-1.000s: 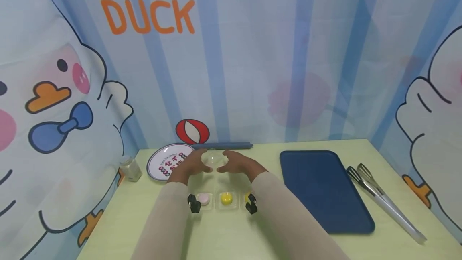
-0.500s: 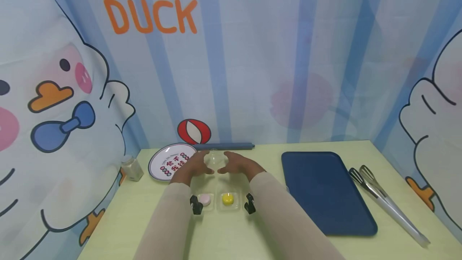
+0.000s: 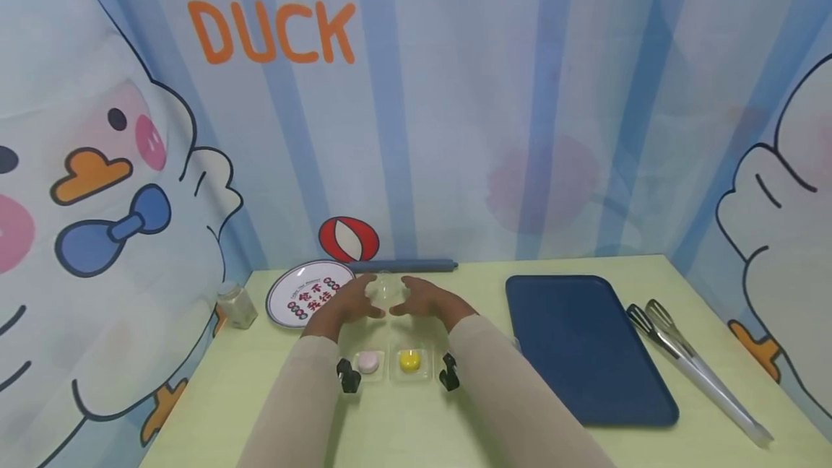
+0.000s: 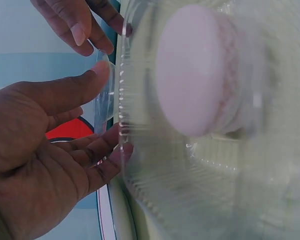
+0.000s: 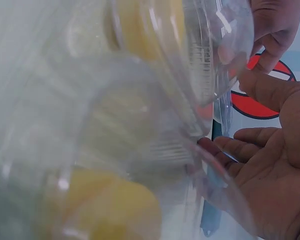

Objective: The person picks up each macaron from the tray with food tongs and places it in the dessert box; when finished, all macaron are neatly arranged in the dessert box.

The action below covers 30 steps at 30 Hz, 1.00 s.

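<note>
At the back middle of the table, both hands hold a small clear plastic container [image 3: 385,287] from opposite sides. My left hand [image 3: 352,300] has thumb and fingers curved round its near-left edge; the left wrist view shows the thumb [image 4: 85,82] on the clear rim. Opposite it, my right hand [image 3: 424,297] curves its fingers about the other side. Nearer me lie a pink macaron [image 3: 367,362] and a yellow macaron [image 3: 409,360], each in a clear plastic tray compartment. The right wrist view shows two yellow pieces [image 5: 105,205] blurred behind clear plastic.
A printed plate [image 3: 305,298] sits left of the hands, with a small jar [image 3: 237,305] beyond it. A grey-blue rod [image 3: 406,266] lies along the curtain. At the right are a dark blue tray [image 3: 585,352] and metal tongs [image 3: 705,374].
Both hands keep nearly the same place round the clear container. A second yellow piece seen by the right wrist one second ago is now hidden in the head view.
</note>
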Available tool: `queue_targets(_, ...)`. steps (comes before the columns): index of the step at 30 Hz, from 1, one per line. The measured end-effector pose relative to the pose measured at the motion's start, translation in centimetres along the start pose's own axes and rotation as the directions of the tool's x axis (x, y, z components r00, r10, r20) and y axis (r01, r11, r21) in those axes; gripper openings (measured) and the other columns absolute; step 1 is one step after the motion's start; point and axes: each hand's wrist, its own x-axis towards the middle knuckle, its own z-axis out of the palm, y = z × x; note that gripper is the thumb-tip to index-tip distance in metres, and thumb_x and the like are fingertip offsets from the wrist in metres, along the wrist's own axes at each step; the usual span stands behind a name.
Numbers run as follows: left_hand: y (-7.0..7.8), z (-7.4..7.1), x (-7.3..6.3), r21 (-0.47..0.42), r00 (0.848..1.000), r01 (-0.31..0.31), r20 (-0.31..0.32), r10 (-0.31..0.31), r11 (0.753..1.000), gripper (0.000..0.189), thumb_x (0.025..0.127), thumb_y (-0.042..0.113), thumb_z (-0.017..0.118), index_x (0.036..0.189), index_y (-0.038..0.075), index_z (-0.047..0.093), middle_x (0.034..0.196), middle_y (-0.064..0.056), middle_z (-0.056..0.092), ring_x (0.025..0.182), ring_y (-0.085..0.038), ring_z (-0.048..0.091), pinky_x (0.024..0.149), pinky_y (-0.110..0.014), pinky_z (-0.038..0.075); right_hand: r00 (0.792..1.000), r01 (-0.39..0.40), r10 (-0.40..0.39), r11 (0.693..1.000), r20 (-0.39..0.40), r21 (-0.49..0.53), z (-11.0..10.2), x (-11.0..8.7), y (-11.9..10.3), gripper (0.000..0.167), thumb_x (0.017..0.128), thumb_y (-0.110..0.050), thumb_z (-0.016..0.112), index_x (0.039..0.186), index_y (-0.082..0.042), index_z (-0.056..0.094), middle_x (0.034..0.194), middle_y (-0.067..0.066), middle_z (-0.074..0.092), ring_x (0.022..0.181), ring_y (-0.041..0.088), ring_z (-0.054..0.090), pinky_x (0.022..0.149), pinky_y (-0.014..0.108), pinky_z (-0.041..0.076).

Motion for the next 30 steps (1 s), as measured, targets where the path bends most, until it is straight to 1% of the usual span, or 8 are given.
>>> queue_targets(6, -0.1, -0.1, -0.5, -0.026, 1.000, -0.017, -0.018, 0.017, 1.000, 0.086, 0.096, 0.018, 0.084, 0.168, 0.006, 0.039, 0.163, -0.028, 0.053, 0.150, -0.047, 0.054, 0.125, -0.062, 0.044, 0.999, -0.028, 0.028, 1.000, -0.025, -0.001, -0.1, -0.2, 0.1, 0.088, 0.103, -0.035, 0.075, 0.170, 0.002, 0.031, 0.174, 0.023, 0.040, 0.165, 0.041, 0.034, 0.137, 0.055, 0.028)
queue_targets(11, -0.2, -0.1, -0.7, -0.072, 0.997, -0.046, -0.062, 0.042, 0.996, 0.083, 0.097, 0.021, 0.083, 0.167, 0.007, 0.040, 0.153, -0.028, 0.062, 0.142, -0.045, 0.061, 0.117, -0.061, 0.052, 0.996, -0.010, 0.010, 1.000, -0.092, 0.005, -0.1, -0.3, 0.1, 0.083, 0.104, -0.032, 0.073, 0.168, 0.004, 0.033, 0.174, 0.025, 0.039, 0.164, 0.043, 0.036, 0.136, 0.056, 0.031)
queue_targets(14, -0.2, -0.1, -0.9, -0.095, 0.994, -0.075, -0.091, 0.066, 0.993, 0.082, 0.097, 0.022, 0.083, 0.166, 0.005, 0.042, 0.145, -0.027, 0.067, 0.137, -0.044, 0.065, 0.114, -0.059, 0.055, 0.989, 0.018, -0.017, 1.000, -0.144, 0.004, -0.1, -0.4, 0.0, 0.081, 0.104, -0.028, 0.073, 0.167, 0.005, 0.034, 0.169, 0.027, 0.046, 0.161, 0.043, 0.041, 0.135, 0.055, 0.034)
queue_targets(18, 0.1, -0.2, -1.1, -0.099, 0.987, -0.109, -0.126, 0.096, 0.989, 0.075, 0.099, 0.022, 0.080, 0.164, 0.004, 0.046, 0.132, -0.022, 0.076, 0.126, -0.038, 0.073, 0.108, -0.055, 0.060, 0.984, 0.044, -0.036, 0.998, -0.172, 0.042, -0.3, -0.7, 0.0, 0.080, 0.105, -0.022, 0.072, 0.168, 0.005, 0.031, 0.140, 0.024, 0.073, 0.140, 0.038, 0.066, 0.129, 0.052, 0.043)
queue_targets(19, 0.2, -0.2, -1.2, -0.101, 0.986, -0.119, -0.132, 0.106, 0.988, 0.073, 0.100, 0.019, 0.078, 0.163, 0.003, 0.046, 0.127, -0.020, 0.078, 0.122, -0.036, 0.075, 0.105, -0.053, 0.061, 0.985, 0.047, -0.035, 0.997, -0.171, 0.063, -0.3, -0.7, 0.0, 0.079, 0.106, -0.021, 0.071, 0.169, 0.005, 0.030, 0.133, 0.023, 0.077, 0.132, 0.036, 0.072, 0.126, 0.051, 0.047)
queue_targets(21, 0.5, -0.3, -1.4, -0.121, 0.984, -0.131, -0.140, 0.114, 0.984, 0.068, 0.101, 0.014, 0.075, 0.162, 0.002, 0.047, 0.119, -0.018, 0.081, 0.115, -0.034, 0.079, 0.102, -0.051, 0.063, 0.986, 0.055, -0.035, 0.991, -0.165, 0.120, -0.4, -0.9, 0.0, 0.078, 0.106, -0.016, 0.070, 0.169, 0.004, 0.029, 0.128, 0.023, 0.078, 0.115, 0.033, 0.080, 0.118, 0.049, 0.055)
queue_targets(25, 0.7, -0.3, -1.7, -0.177, 0.983, -0.139, -0.147, 0.113, 0.974, 0.065, 0.101, 0.006, 0.068, 0.162, 0.002, 0.047, 0.107, -0.015, 0.084, 0.105, -0.033, 0.083, 0.097, -0.049, 0.065, 0.985, 0.066, -0.033, 0.979, -0.172, 0.191, -0.5, -1.1, 0.3, 0.076, 0.104, -0.007, 0.071, 0.168, 0.003, 0.033, 0.141, 0.025, 0.071, 0.104, 0.029, 0.083, 0.106, 0.044, 0.062)
queue_targets(30, 0.6, -0.2, -1.8, -0.210, 0.986, -0.112, -0.145, 0.082, 0.971, 0.069, 0.099, 0.005, 0.072, 0.163, 0.005, 0.047, 0.101, -0.010, 0.083, 0.100, -0.030, 0.082, 0.091, -0.044, 0.065, 0.979, 0.085, -0.049, 0.981, -0.199, 0.175, -0.7, -1.6, 0.6, 0.082, 0.097, -0.003, 0.078, 0.168, 0.001, 0.036, 0.158, 0.023, 0.059, 0.112, 0.030, 0.080, 0.109, 0.044, 0.061)
